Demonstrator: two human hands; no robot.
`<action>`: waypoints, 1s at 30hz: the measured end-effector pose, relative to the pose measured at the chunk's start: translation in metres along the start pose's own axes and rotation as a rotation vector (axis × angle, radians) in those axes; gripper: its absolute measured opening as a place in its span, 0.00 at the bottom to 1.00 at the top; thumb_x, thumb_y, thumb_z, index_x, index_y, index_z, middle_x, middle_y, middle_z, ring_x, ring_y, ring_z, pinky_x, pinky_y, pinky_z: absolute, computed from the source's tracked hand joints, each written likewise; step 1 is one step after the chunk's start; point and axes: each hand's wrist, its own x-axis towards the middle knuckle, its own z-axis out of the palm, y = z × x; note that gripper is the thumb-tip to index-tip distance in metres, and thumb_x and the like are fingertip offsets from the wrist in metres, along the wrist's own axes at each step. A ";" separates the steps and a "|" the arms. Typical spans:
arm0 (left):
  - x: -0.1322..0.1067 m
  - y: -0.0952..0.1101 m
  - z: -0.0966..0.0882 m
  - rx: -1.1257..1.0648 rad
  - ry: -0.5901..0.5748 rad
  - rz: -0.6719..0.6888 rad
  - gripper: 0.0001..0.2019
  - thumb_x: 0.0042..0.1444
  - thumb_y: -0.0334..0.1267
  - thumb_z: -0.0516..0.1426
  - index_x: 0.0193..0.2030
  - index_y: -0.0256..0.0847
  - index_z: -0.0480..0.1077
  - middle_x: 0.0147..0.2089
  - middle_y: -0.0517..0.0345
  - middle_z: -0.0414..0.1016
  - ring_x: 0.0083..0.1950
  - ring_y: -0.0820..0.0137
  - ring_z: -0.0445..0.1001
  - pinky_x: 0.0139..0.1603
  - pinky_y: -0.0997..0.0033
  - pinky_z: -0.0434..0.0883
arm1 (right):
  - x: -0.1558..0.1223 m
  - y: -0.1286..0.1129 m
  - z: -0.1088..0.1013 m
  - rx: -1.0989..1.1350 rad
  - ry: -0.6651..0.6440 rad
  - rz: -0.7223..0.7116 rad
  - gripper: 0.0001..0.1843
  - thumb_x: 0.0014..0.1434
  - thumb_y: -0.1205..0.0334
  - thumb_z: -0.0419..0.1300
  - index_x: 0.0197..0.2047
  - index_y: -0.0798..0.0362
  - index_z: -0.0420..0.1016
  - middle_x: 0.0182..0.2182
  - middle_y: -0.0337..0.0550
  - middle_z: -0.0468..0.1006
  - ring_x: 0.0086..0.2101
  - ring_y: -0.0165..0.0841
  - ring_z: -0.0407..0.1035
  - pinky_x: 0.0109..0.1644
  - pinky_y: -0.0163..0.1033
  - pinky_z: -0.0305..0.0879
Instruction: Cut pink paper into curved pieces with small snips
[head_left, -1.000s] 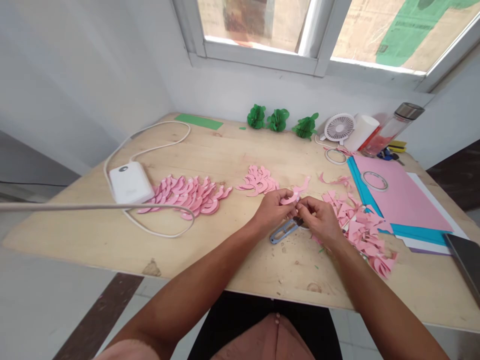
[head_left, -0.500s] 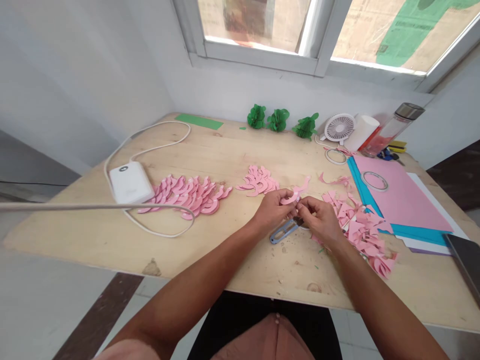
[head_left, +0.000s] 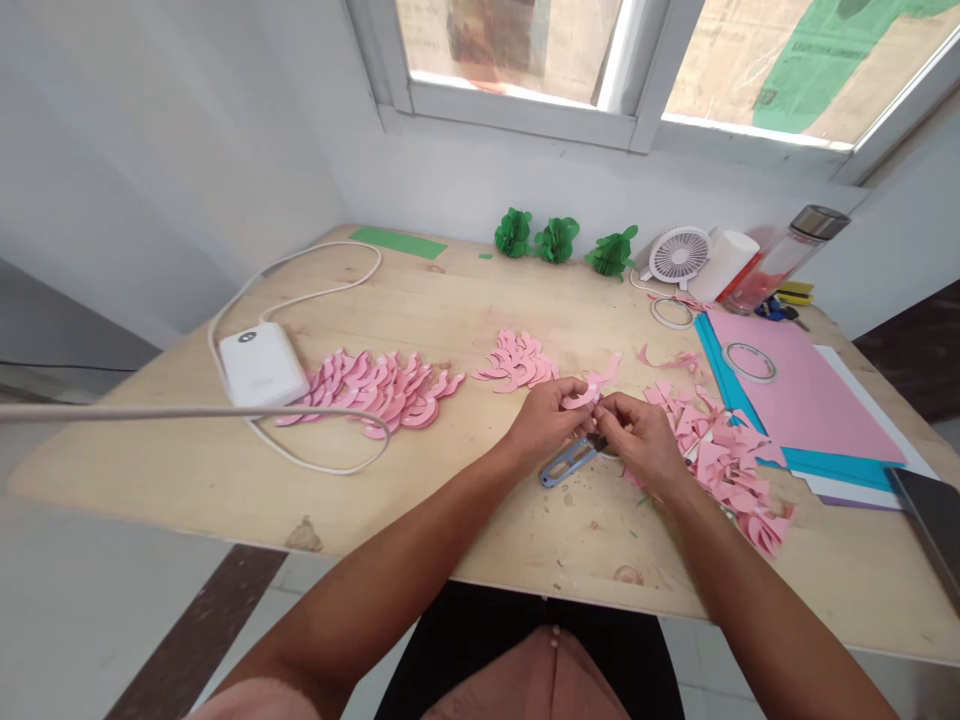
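Note:
My left hand [head_left: 553, 415] pinches a curved pink paper cutout [head_left: 579, 399], which has a small whitish patch near its middle. Close against it, my right hand [head_left: 636, 432] has its thumb and fingers pressed together at the cutout's lower edge. The fingers hide the exact point of contact. Below both hands, blue-handled thread snips [head_left: 568, 464] lie on the table, their blade end partly covered. Just beyond my left hand is a small pile of pink curved cutouts [head_left: 517, 360]. Farther left, many overlapping pink cutouts [head_left: 390, 390] lie in rows.
Pink scraps [head_left: 724, 460] lie beside my right forearm. Coloured sheets [head_left: 817, 390] carry a tape roll [head_left: 750, 362]. A white power bank [head_left: 262, 368] trails a cable at left. Green paper shapes [head_left: 556, 240], a small fan [head_left: 679, 256] and a bottle [head_left: 787, 255] stand along the back.

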 end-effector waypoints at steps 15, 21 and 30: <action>0.001 -0.002 0.000 -0.006 -0.002 -0.008 0.08 0.46 0.37 0.58 0.27 0.35 0.64 0.21 0.63 0.66 0.22 0.79 0.64 0.25 0.77 0.62 | 0.000 0.000 0.000 0.012 -0.012 -0.003 0.12 0.56 0.58 0.52 0.26 0.55 0.70 0.20 0.36 0.67 0.20 0.25 0.57 0.24 0.31 0.52; 0.001 -0.001 0.000 -0.020 -0.002 0.000 0.07 0.46 0.36 0.58 0.26 0.35 0.64 0.20 0.64 0.65 0.21 0.79 0.63 0.25 0.78 0.61 | 0.000 0.000 -0.001 -0.001 -0.009 -0.010 0.13 0.56 0.58 0.52 0.25 0.55 0.69 0.18 0.35 0.65 0.20 0.25 0.56 0.23 0.30 0.51; 0.001 -0.002 0.000 0.005 -0.002 -0.007 0.06 0.47 0.35 0.57 0.28 0.35 0.64 0.21 0.63 0.66 0.22 0.79 0.64 0.25 0.77 0.62 | 0.001 0.001 -0.001 -0.014 -0.011 -0.019 0.12 0.56 0.59 0.52 0.26 0.55 0.70 0.19 0.36 0.67 0.20 0.25 0.57 0.23 0.30 0.52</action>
